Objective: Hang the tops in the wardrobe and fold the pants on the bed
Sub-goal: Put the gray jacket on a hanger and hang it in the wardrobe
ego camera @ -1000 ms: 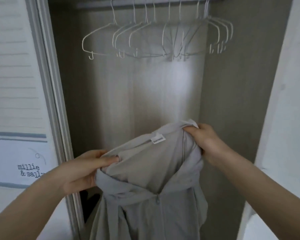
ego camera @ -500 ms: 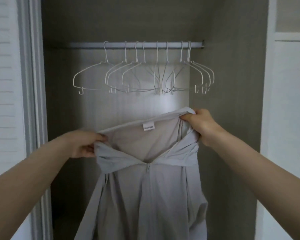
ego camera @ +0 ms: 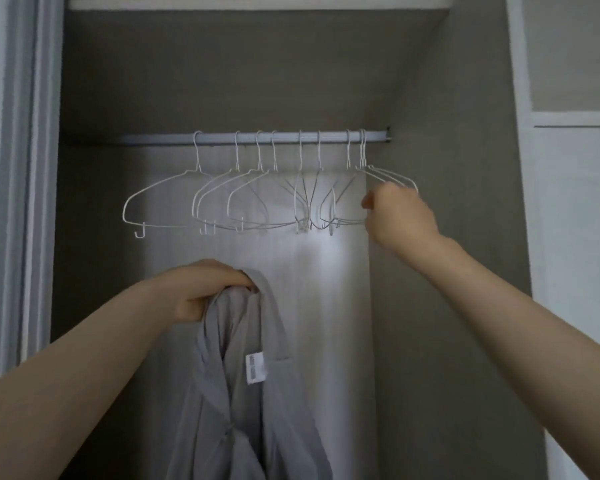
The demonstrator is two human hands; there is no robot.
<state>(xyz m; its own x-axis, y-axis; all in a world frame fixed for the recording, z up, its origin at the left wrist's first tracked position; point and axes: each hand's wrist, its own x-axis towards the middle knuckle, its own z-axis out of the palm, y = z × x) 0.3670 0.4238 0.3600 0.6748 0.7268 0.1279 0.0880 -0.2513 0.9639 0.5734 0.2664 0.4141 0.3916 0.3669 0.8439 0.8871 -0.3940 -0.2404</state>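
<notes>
Head view: right hand (ego camera: 397, 216) has let go of light grey zip-front top (ego camera: 243, 386), now curled on rightmost white wire hangers (ego camera: 388, 178) on wardrobe rail (ego camera: 160, 137); left hand (ego camera: 207, 292) alone grips bunched top below. Hanger fetch likely next.

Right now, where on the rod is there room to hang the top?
The rod is bare at its left end, between the wardrobe's left side and the first hanger. From there to the right end, hangers crowd it, tightest by the right hand.
</notes>
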